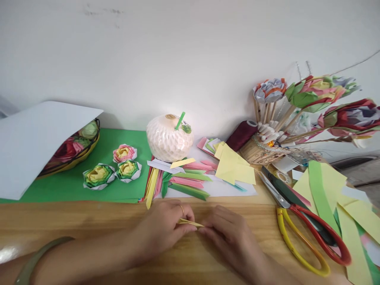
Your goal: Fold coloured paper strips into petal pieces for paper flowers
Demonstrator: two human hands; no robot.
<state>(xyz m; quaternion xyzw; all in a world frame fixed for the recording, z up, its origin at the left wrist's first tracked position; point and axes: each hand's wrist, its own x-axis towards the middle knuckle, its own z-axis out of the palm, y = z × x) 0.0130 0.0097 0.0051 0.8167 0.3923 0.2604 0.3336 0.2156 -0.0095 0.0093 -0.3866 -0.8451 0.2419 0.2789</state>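
Yellow paper (191,223), folded into a thin strip, sits in my grip over the wood table (97,215), well in from its back edge, with my left hand (170,221) pinching one end and my right hand (228,229) closed on the other. Just beyond my knuckles, toward that back edge, coloured paper strips (187,182) lie in front of a white pot (169,136). Scissors (284,202) rest toward the table's right edge, and three paper flowers (128,170) sit on a green sheet (59,188) toward the back left corner.
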